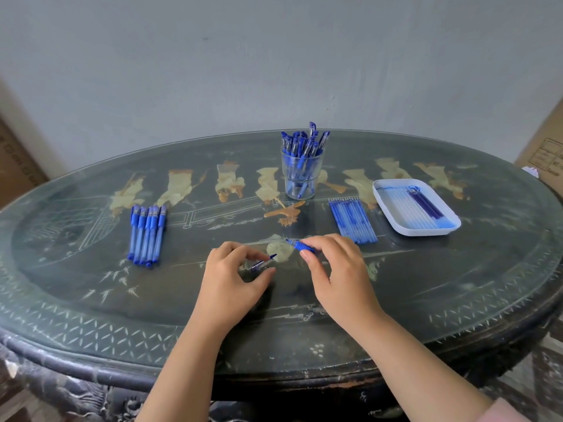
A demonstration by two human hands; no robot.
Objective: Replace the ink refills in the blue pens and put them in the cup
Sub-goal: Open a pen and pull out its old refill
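1. Step in hand: pen and cap are apart. The right hand (pixel 335 269) pinches a blue pen (pixel 300 245) by its rubber grip, with thumb and fingers curled round it and the tip aimed toward 9 o'clock.
2. The left hand (pixel 234 275) pinches the small cap (pixel 262 264) between thumb and fingertips. Cap and pen tip are near each other but not touching, low over the table (pixel 91 300) at its 6 o'clock side.
3. I cannot tell whether the cap is coming off or going on, nor whether the refill inside is a fresh one.
4. Taking the hands as the dial's centre, the glass cup (pixel 301 178) stands at 12 o'clock, crowded with capped blue pens. A row of five pens (pixel 146 236) lies at 10 o'clock and loose refills (pixel 352 220) at 2 o'clock. A white tray (pixel 447 226) holding more refills sits beyond them.
5. Next move, as I judge it:
   - If the swap is done, line the cap's mouth up with the tip, press it home, then carry the pen to 12 o'clock — the cup is full enough that it will need a gap.
   - If not, set the cap down and open the barrel.
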